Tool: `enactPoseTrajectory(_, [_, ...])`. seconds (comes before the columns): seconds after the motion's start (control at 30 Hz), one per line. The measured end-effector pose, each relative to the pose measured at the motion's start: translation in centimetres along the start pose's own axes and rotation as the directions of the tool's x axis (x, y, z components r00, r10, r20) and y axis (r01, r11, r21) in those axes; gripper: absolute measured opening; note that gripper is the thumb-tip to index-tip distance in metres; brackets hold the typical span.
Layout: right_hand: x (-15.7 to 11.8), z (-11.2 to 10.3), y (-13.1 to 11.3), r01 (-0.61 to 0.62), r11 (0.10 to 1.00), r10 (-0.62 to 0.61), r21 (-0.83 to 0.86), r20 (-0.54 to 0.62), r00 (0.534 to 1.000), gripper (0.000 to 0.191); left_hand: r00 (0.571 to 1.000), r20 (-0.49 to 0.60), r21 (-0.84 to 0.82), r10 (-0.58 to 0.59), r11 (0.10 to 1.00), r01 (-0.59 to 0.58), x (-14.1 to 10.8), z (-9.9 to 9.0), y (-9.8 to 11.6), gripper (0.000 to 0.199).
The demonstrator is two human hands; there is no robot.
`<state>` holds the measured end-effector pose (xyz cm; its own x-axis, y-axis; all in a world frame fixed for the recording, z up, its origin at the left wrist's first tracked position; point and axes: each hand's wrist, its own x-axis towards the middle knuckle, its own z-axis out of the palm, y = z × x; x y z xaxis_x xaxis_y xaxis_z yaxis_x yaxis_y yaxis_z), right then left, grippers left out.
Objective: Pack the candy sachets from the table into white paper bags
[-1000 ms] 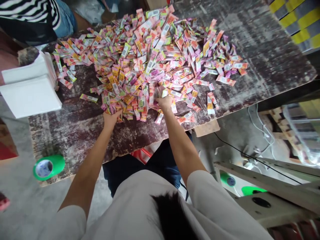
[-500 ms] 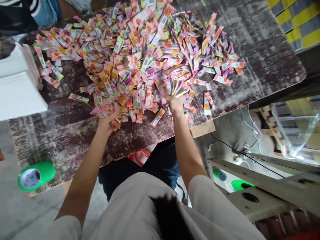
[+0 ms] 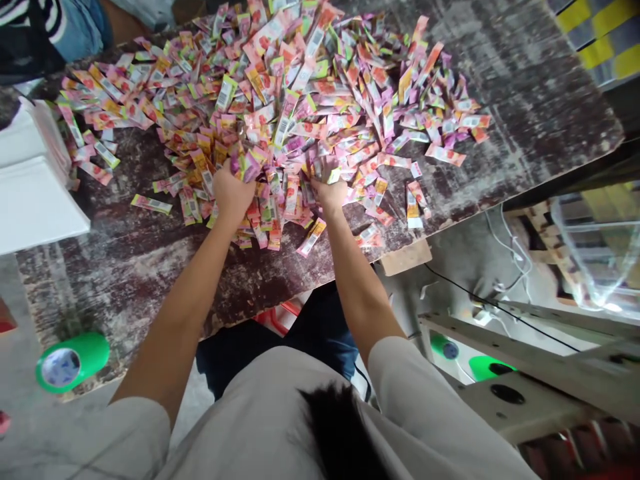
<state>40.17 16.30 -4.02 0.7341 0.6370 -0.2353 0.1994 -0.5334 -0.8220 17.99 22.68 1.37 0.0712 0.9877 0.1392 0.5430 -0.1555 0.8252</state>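
Note:
A wide pile of small stick packets (image 3: 285, 127), printed pink, orange, purple and green, covers the middle of the worn dark table (image 3: 165, 267). My left hand (image 3: 233, 195) is closed on a few packets (image 3: 246, 164) at the near side of the pile, their ends poking out past the fingers. To its right, my right hand (image 3: 330, 193) reaches into the same edge of the pile, its fingers closed around several packets (image 3: 331, 173). Loose packets lie close by, one of them a single packet (image 3: 311, 237) just below my right hand. Fingertips are partly hidden among the wrappers.
White paper sheets or bags (image 3: 40, 200) are stacked at the table's left. A roll of green tape (image 3: 73, 362) rests at the near left corner. A metal frame (image 3: 525, 360) stands on the right. Another person's denim-clad leg (image 3: 83, 30) shows at the far left.
My left hand has moved up and right into the pile with packets. My right hand has shifted slightly left, and the fanned packets in it now look bunched. The view has shifted slightly.

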Motion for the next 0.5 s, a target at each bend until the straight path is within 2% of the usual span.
enactPoseTrajectory(0.07, [-0.3, -0.9, 0.4, -0.009, 0.988, 0.011, 0.152, -0.01, 1.0, 0.037, 0.99, -0.038, -0.19, -0.136, 0.974, 0.126, -1.3, -1.8, 0.5, 0.041])
enactPoseTrajectory(0.1, [-0.7, -1.4, 0.6, -0.006, 0.972, 0.013, 0.234, -0.027, 1.0, 0.036, 0.977, -0.019, -0.308, -0.213, 0.931, 0.197, -2.1, -2.9, 0.8, 0.043])
enactPoseTrajectory(0.2, [-2.8, -3.2, 1.2, 0.049, 0.872, -0.013, 0.487, -0.077, 0.997, 0.031, 0.908, 0.185, -0.588, -0.377, 0.697, 0.409, -5.4, -6.1, 1.4, 0.039])
enactPoseTrajectory(0.27, [-5.3, -3.9, 1.8, 0.065, 0.787, -0.058, 0.613, -0.03, 0.998, 0.033, 0.823, 0.323, -0.635, -0.467, 0.538, 0.554, -8.3, -7.4, 1.4, 0.037])
enactPoseTrajectory(0.33, [-8.2, -3.9, 2.5, 0.005, 0.751, -0.093, 0.66, 0.098, 0.991, 0.039, 0.72, 0.414, -0.605, -0.557, 0.423, 0.675, -11.7, -7.8, 1.1, 0.036])
enactPoseTrajectory(0.4, [-10.7, -3.3, 3.3, -0.08, 0.791, -0.069, 0.607, 0.219, 0.973, 0.044, 0.638, 0.446, -0.57, -0.627, 0.35, 0.743, -15.0, -7.4, 0.6, 0.034])
enactPoseTrajectory(0.43, [-11.6, -3.0, 3.6, -0.113, 0.819, -0.035, 0.563, 0.244, 0.969, 0.045, 0.628, 0.433, -0.578, -0.647, 0.335, 0.744, -16.4, -7.1, 0.4, 0.033])
enactPoseTrajectory(0.5, [-12.3, -2.3, 3.8, -0.139, 0.849, 0.026, 0.511, 0.221, 0.975, 0.045, 0.651, 0.387, -0.623, -0.653, 0.335, 0.707, -18.2, -6.5, -0.1, 0.031])
